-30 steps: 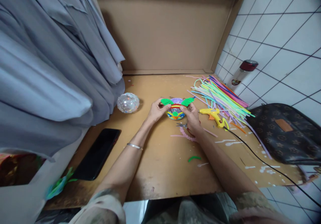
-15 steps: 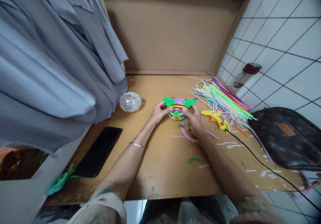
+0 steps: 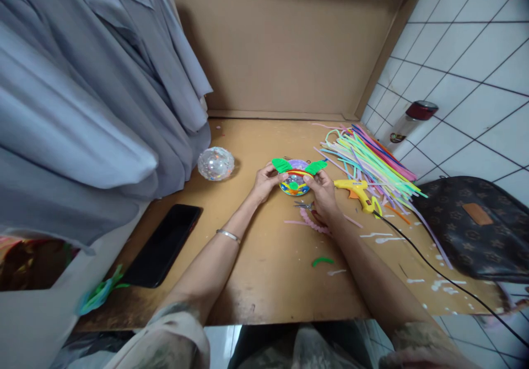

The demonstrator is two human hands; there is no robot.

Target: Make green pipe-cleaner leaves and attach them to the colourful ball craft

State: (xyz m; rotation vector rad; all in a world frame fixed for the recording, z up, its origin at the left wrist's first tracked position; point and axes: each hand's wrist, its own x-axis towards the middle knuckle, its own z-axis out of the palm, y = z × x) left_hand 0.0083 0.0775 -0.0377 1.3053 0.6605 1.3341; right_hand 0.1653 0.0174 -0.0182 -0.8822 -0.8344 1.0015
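- Round multicoloured ornament (image 3: 295, 179) with two bright green leaf-shaped pieces, a red-and-yellow band and a purple upper edge; it is just left of the yellow glue gun (image 3: 359, 188), held over the brown tabletop (image 3: 264, 281); whether its base touches the surface, I cannot tell.
- Left hand (image 3: 265, 184): its grip is closed on the ornament's left side, thumb at the front; a silver bangle (image 3: 228, 235) circles the wrist.
- Right hand (image 3: 324, 194): its grip is closed on the ornament's right side, near the glue gun's nozzle.
- Left of the glue gun and nearer the person: metal-bladed scissors (image 3: 303, 205), partly hidden by the right hand; a pink scalloped strip (image 3: 309, 222); a curved green piece (image 3: 322, 261).
- Well left of the glue gun: a clear faceted ball (image 3: 216, 164); a black phone (image 3: 163, 246), nearer the person.
- Just beyond the glue gun: a loose bundle of multicoloured fuzzy stems (image 3: 372, 161).
- Right of the glue gun: a dark brown patterned bag (image 3: 475, 234).
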